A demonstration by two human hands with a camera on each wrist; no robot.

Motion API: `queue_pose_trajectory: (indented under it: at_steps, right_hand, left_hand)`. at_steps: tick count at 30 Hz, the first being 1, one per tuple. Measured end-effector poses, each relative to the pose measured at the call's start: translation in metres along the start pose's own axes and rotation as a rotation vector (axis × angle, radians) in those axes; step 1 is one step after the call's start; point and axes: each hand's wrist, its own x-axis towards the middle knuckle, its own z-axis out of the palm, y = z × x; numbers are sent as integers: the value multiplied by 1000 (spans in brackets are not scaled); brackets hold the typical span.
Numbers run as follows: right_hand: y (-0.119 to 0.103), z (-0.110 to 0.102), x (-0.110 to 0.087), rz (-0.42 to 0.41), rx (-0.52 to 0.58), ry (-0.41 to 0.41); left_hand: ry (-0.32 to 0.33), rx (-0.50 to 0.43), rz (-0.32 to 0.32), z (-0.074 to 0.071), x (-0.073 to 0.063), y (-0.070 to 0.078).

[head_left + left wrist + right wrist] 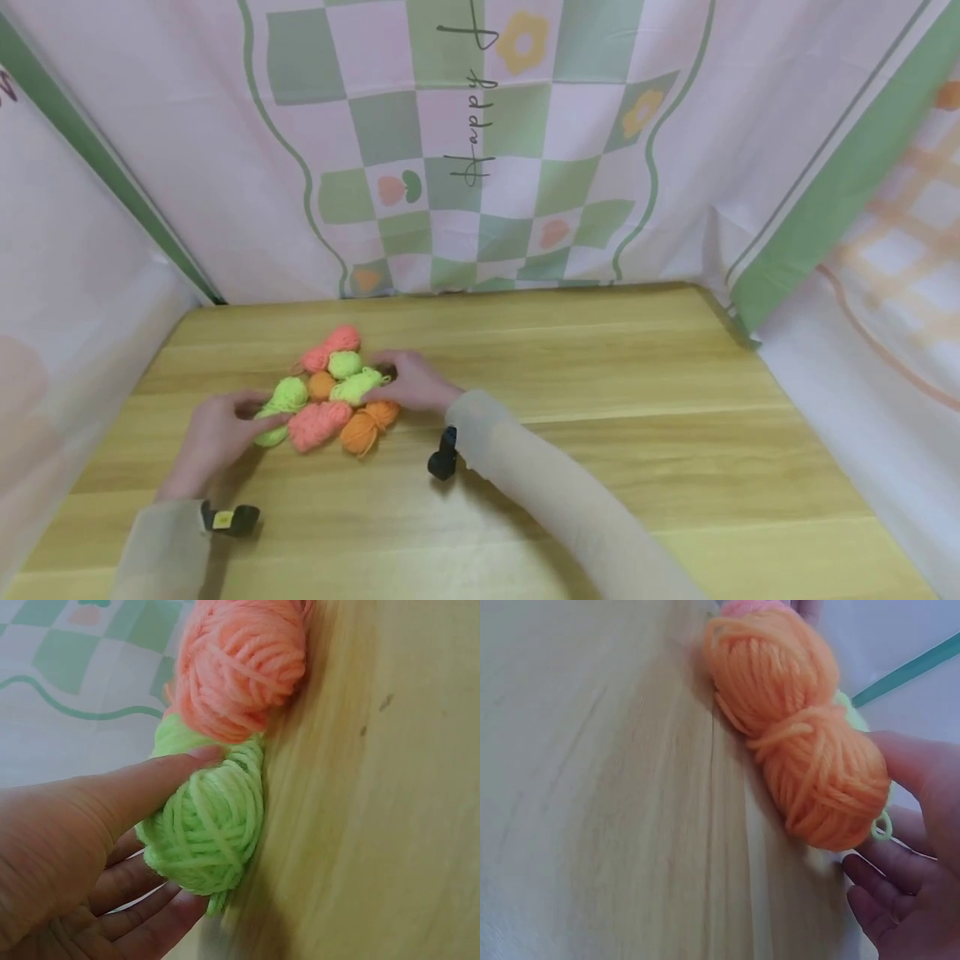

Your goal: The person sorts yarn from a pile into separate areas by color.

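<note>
Several small skeins of yarn lie bunched together on the left of the wooden table. My left hand (pixel 213 433) grips the yellow-green skein (pixel 291 393) at the left end; in the left wrist view its thumb lies across this green yarn (pixel 210 832), with the fingers behind. A coral skein (pixel 318 425) touches it. At the bunch's right side my right hand (pixel 414 383) holds another yellow-green skein (pixel 356 386) between thumb and fingers. An orange skein (pixel 817 780) lies in front of that one and hides most of it in the right wrist view.
Farther back in the bunch are a coral skein (pixel 333 346), a yellow-green end (pixel 345 364) and an orange end (pixel 321 386). A checkered cloth (pixel 450 192) hangs along the table's back edge, with more cloth at both sides. The wooden table (pixel 600 433) extends to the right.
</note>
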Motion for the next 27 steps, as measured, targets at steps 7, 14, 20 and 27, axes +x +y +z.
queue_pose_trajectory:
  at_steps: [7, 14, 20, 27]
  right_hand:
    - [1, -2, -3, -3, -23, -15]
    - [8, -8, -7, 11, 89, 31]
    - [23, -28, -12, 29, 133, 104]
    - [33, -62, -22, 35, 103, 180]
  left_hand:
    - [1, -23, 9, 0, -1, 1]
    - [13, -5, 28, 2, 0, 2]
    - [18, -3, 40, 3, 1, 0]
    - [-3, 0, 23, 1, 1, -1]
